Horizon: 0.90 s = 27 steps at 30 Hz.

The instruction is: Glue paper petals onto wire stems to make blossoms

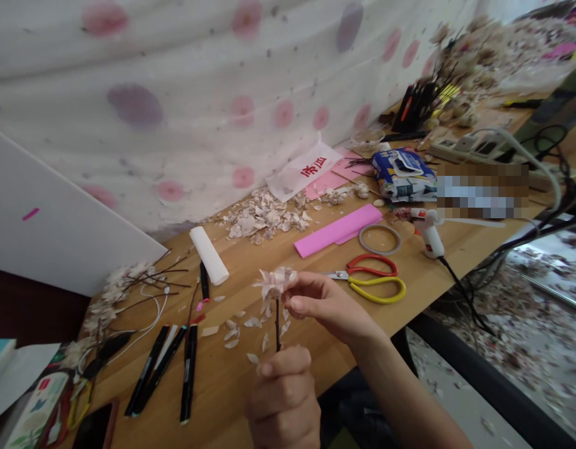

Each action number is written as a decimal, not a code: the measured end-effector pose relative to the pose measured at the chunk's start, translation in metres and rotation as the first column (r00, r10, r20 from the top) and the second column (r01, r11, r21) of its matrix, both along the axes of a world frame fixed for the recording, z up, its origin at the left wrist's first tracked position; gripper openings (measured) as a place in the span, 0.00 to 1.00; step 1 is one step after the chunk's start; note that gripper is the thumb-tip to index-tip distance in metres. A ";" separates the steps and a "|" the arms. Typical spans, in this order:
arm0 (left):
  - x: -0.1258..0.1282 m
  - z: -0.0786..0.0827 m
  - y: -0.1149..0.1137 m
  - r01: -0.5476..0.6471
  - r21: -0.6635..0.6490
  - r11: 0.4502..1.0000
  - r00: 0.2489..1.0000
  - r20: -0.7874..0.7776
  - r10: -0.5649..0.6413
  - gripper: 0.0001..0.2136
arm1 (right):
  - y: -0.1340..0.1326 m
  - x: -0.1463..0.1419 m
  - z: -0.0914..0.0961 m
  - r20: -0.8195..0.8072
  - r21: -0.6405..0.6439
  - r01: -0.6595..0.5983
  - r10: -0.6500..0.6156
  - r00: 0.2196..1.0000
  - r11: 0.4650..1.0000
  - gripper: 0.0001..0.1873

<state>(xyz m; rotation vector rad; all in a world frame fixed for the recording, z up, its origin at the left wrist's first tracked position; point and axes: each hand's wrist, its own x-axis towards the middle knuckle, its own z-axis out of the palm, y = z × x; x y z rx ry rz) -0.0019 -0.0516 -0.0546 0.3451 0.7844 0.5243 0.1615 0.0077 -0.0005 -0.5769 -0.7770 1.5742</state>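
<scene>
A small pale pink paper flower (273, 282) sits on top of a thin dark stem (277, 324), held upright over the front of the wooden table (241, 380). My left hand (283, 399) is closed around the bottom of the stem. My right hand (332, 305) comes in from the right and pinches the flower's petals with its fingertips. Loose white petals (234, 333) lie on the table just under the flower.
Red and yellow scissors (374, 280), a tape ring (379, 238), a pink folded sheet (337, 231), a glue gun (425, 231) and a white roll (209, 254) lie behind. Black markers (175, 368) and finished flower twigs (128, 293) are left. A petal heap (264, 218) lies by the curtain.
</scene>
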 end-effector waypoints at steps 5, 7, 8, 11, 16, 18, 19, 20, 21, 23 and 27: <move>-0.002 -0.008 0.001 0.004 0.046 0.999 1.000 -0.021 -0.003 0.33 | -0.002 -0.004 0.003 -0.084 0.007 0.055 -0.054 0.995 0.998 0.13; -0.006 -0.010 0.001 -0.047 0.030 0.998 0.998 -0.045 0.049 0.34 | -0.001 -0.007 0.001 -0.114 -0.015 0.087 -0.088 0.990 0.996 0.12; -0.008 -0.010 0.002 -0.090 0.016 0.996 0.993 -0.070 0.091 0.35 | 0.000 -0.009 -0.001 -0.127 -0.032 0.098 -0.101 0.987 0.995 0.11; -0.016 -0.009 0.004 -0.189 -0.015 0.982 0.972 -0.144 0.185 0.35 | 0.004 -0.011 -0.006 -0.165 -0.091 0.117 -0.131 0.978 0.989 0.11; -0.019 -0.012 0.011 -0.245 -0.065 0.967 0.956 -0.184 0.230 0.34 | 0.010 -0.006 -0.008 -0.235 -0.139 0.284 -0.310 0.921 0.949 0.11; -0.017 -0.015 0.015 -0.269 -0.077 0.960 0.949 -0.191 0.250 0.34 | 0.009 0.001 -0.005 -0.267 -0.135 0.377 -0.400 0.877 0.916 0.11; -0.016 -0.015 0.017 -0.290 -0.066 0.955 0.941 -0.200 0.272 0.34 | 0.007 0.005 -0.003 -0.283 -0.127 0.412 -0.431 0.857 0.902 0.12; -0.016 -0.015 0.019 -0.311 -0.048 0.949 0.933 -0.205 0.295 0.34 | 0.005 0.009 -0.001 -0.299 -0.116 0.438 -0.452 0.840 0.891 0.12; -0.017 -0.014 0.022 -0.318 -0.035 0.947 0.932 -0.193 0.306 0.33 | 0.002 0.013 0.002 -0.314 -0.102 0.454 -0.462 0.829 0.885 0.13; -0.022 -0.008 0.029 -0.312 -0.027 0.950 0.944 -0.127 0.306 0.31 | -0.003 0.019 0.007 -0.336 -0.072 0.460 -0.456 0.824 0.885 0.16; -0.040 0.014 0.051 -0.062 -0.094 0.994 0.978 0.194 0.079 0.24 | -0.009 0.022 0.013 -0.297 0.041 0.407 -0.378 0.877 0.912 0.12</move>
